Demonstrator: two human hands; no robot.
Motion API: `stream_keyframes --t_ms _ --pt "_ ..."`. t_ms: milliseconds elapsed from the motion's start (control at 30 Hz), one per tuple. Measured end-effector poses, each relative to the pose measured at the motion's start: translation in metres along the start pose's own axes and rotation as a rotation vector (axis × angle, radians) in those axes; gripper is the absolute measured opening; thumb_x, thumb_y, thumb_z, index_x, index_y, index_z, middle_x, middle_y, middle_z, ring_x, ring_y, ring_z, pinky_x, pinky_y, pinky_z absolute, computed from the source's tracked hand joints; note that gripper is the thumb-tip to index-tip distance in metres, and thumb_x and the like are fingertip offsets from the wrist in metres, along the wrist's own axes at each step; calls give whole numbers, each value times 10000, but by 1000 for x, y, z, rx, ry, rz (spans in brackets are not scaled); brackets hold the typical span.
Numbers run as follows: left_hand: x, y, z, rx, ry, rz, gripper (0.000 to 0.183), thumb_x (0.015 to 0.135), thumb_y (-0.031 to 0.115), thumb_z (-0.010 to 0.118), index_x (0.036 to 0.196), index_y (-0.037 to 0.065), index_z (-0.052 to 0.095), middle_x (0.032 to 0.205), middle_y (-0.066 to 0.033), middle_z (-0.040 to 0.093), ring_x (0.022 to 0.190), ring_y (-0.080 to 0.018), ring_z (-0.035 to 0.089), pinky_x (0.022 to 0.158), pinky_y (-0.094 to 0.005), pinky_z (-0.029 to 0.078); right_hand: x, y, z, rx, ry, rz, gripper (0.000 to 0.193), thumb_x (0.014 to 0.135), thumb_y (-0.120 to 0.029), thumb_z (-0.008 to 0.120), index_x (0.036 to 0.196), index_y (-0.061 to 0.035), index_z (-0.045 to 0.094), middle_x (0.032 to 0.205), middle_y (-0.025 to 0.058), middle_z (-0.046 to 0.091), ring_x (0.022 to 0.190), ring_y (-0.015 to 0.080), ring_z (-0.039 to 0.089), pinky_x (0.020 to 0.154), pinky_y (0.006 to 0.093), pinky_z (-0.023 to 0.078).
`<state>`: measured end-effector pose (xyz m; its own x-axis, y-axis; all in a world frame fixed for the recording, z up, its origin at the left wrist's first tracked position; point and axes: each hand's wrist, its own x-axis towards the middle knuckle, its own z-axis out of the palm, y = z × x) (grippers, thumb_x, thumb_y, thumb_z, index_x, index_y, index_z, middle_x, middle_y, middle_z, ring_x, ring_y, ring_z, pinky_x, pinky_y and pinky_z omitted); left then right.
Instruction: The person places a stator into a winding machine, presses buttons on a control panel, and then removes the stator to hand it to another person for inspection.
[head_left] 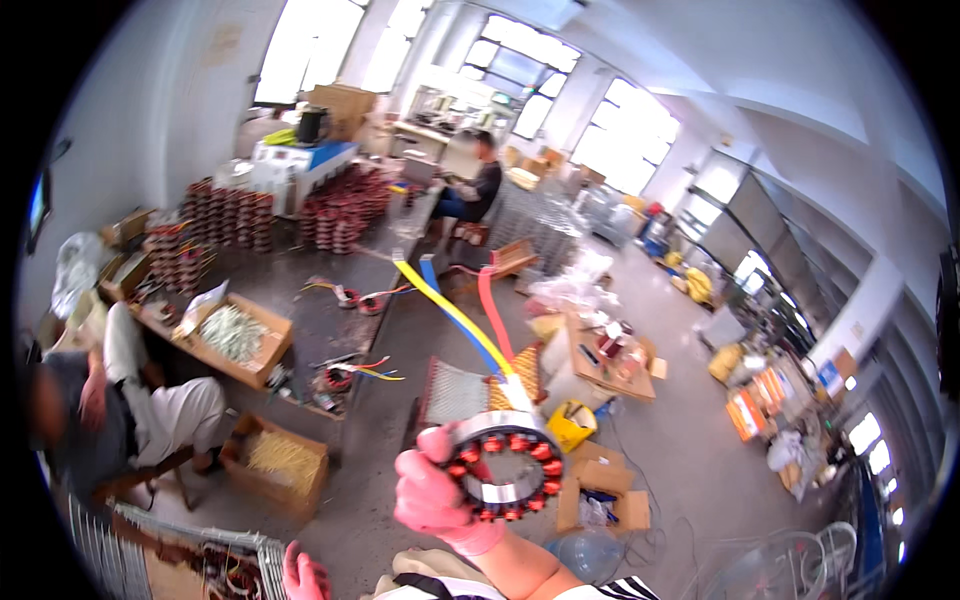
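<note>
My right hand [437, 495], in a pink glove, is closed round the left side of a motor stator [553, 465], raised in front of me. The stator is a metal ring with red-orange copper windings on its inner side. A yellow wire [445, 303], a blue wire [463, 328] and a red wire [492, 310] rise from its top edge, their ends spread apart. Low in the picture, my left hand [303, 575], also gloved in pink, is partly cut off by the lower edge; its fingers are apart and nothing shows in them.
A dark workbench [325, 265] carries stacked stators [340, 212] and a box of pale parts [235, 335]. One person [120, 400] sits at left, another [482, 180] farther back. A wire-mesh cart [250, 545] stands lower left. Open cartons [605, 490] and a yellow bucket [571, 425] are at right.
</note>
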<state>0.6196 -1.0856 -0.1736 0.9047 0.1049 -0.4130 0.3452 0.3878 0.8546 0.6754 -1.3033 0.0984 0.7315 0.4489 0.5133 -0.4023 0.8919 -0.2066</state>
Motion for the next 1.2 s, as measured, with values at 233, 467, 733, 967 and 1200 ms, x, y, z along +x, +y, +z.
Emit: stream_keyframes --t_ms 233,467,733,967,1200 --pt "-5 27 10 14 -85 -78 432 937 201 532 1332 60 429 696 -21 576 479 -49 464 396 -192 340 -24 4 -17 -42 265 -73 384 923 -320 530 1221 -80 566 661 -8 331 477 81 351 459 220 329" --pt "-9 18 -25 -120 82 -27 424 943 223 529 1325 66 432 692 -28 579 444 -54 447 366 -181 317 -6 0 -54 -99 239 35 422 910 -325 568 1269 -105 542 688 -1 338 483 84 343 479 231 299" --pt "43 23 12 -40 263 -4 399 959 242 496 1312 67 434 642 -31 569 386 -61 430 323 -184 283 21 -98 -136 -95 287 -66 451 865 -365 598 1194 -61 546 754 45 443 546 131 354 496 251 301" --pt "137 13 69 92 445 28 409 964 247 485 1328 69 426 625 -32 564 385 -54 407 322 -185 279 44 -282 -332 -52 433 -250 519 937 -416 397 1315 -63 433 1091 161 624 845 292 619 610 346 466" --pt "225 54 222 105 560 -234 201 935 241 540 1105 134 546 695 17 545 479 -53 437 384 -171 317 62 -433 -510 -646 1002 -338 456 931 -393 532 1267 -90 475 1186 64 589 1022 202 610 827 399 518"
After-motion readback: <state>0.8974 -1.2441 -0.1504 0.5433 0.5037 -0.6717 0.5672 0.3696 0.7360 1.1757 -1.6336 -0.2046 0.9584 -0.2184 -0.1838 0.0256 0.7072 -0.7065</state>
